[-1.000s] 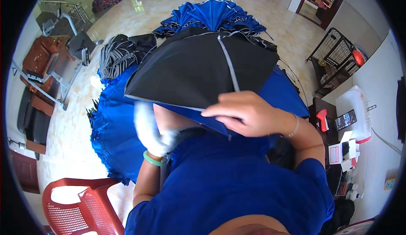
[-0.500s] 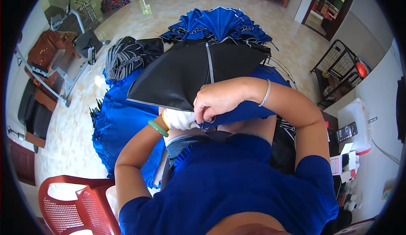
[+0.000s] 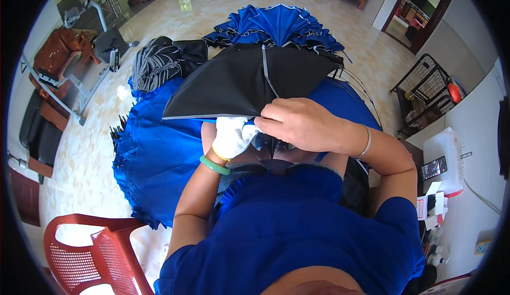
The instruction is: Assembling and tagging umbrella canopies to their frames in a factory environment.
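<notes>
Across my lap spreads a black umbrella canopy [image 3: 218, 85] with grey edging and a grey strip running down it. My left hand [image 3: 231, 138], in a white glove with a green bangle at the wrist, is closed on the canopy's near edge. Against it, my bare right hand [image 3: 305, 125] pinches the same edge at the foot of the grey strip. A small bit of blue shows between the two hands; its kind is hidden by the fingers. Blue cloth [image 3: 159, 135] lies beneath the canopy and spreads to the left.
Beyond the canopy rests a pile of blue umbrella canopies [image 3: 276, 27]. Black cloth with grey edging [image 3: 154, 64] is heaped at left. A red plastic chair [image 3: 95, 252] stands near left, exercise equipment [image 3: 106, 45] far left. Thin ribs [image 3: 361, 90] stick out at right, before a black wire rack [image 3: 425, 93].
Both hands have shifted away from my body to the canopy's edge. The right hand has moved rightward, and the gloved left hand has turned upright, its fingers now at the hem.
</notes>
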Demonstrator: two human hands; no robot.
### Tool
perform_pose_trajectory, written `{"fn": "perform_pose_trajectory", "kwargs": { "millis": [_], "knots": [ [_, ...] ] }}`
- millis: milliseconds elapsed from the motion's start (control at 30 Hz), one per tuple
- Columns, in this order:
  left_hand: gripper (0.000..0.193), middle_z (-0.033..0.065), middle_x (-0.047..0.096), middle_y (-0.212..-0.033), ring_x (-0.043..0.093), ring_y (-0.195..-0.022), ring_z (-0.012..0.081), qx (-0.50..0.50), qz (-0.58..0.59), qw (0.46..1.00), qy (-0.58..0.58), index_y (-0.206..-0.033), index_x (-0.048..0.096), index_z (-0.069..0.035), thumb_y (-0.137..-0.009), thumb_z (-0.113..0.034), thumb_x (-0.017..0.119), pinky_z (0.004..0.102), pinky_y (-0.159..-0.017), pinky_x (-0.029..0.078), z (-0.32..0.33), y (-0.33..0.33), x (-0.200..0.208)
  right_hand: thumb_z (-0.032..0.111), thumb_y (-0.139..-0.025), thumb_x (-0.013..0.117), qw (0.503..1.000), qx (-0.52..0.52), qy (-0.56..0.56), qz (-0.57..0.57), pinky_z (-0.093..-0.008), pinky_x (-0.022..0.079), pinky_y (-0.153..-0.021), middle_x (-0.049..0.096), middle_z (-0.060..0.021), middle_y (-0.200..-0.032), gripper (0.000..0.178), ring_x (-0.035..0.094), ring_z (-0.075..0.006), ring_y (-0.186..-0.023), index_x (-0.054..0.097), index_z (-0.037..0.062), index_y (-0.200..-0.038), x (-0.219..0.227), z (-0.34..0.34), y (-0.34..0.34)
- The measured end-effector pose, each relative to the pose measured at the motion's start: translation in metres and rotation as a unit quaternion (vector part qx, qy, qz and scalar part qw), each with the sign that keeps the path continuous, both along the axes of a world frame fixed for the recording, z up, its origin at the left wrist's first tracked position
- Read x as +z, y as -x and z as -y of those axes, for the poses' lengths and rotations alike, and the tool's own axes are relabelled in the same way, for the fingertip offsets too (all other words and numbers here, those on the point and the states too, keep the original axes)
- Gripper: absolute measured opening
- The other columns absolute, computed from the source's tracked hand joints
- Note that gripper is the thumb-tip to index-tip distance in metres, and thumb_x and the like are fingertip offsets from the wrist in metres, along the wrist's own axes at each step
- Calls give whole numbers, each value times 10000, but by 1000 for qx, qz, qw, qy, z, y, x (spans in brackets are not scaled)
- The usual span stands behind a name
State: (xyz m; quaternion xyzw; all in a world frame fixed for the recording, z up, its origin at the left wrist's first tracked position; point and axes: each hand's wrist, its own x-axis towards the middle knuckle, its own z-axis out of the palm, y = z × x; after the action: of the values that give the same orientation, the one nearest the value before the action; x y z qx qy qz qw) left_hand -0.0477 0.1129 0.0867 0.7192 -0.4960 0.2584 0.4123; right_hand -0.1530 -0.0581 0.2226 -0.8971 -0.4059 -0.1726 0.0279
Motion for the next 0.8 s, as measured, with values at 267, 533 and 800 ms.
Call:
{"fn": "perform_pose_trajectory", "kwargs": {
  "millis": [267, 533, 800],
  "knots": [
    [290, 88, 649, -1016, 598, -944, 333, -58, -241, 969, -11, -1053, 651, -107, -822, -282, 640, 412, -799, 454, -6, -38, -110, 130, -716, 611, 997, 33, 20, 73, -296, 497, -626, 510, -84, -804, 235, 553, -211, -766, 601, -3, -909, -1, -16, 6],
    [420, 124, 644, -1091, 600, -1024, 342, 41, 11, 995, -95, -1142, 609, -61, -804, -309, 640, 402, -852, 474, -24, 10, -23, 150, -766, 658, 962, -19, -133, -238, -378, 497, -770, 602, -118, -742, 150, 615, -270, -726, 603, 36, -848, -13, 7, -8],
    [303, 180, 642, -1047, 631, -896, 339, 110, -34, 991, -65, -1081, 637, -22, -837, -196, 597, 410, -784, 498, -94, 47, -40, 149, -741, 668, 974, -196, 116, 1, -489, 291, -1064, 615, -82, -756, 82, 600, -277, -838, 637, 89, -788, 8, 177, 0]
  ]
}}
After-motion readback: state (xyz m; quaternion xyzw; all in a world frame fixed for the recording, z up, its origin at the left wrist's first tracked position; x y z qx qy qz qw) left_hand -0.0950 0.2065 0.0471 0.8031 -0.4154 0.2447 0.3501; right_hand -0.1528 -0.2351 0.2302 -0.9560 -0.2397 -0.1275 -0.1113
